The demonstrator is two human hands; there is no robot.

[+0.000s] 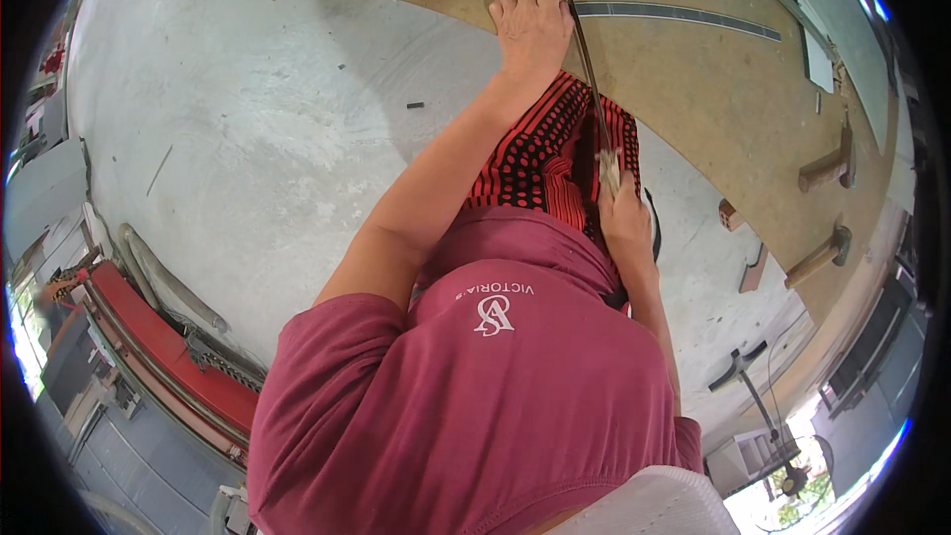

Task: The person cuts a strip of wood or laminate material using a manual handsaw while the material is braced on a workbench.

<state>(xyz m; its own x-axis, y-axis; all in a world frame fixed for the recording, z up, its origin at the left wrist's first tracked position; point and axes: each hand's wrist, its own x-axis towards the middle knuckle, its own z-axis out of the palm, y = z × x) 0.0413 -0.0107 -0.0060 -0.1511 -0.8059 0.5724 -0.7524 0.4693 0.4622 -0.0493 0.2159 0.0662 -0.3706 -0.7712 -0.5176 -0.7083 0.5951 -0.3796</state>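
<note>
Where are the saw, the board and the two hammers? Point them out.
Saw (586, 59): head view, middle of its blade.
Board (693, 99): head view, bare brown face.
Upper hammer (824, 170): head view, wooden handle.
Lower hammer (814, 260): head view, wooden handle.

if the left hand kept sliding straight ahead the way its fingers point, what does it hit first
Probably nothing soon: the left hand rests flat on the brown board, fingers pointing up the picture, where only bare board shows before the frame edge.
</note>
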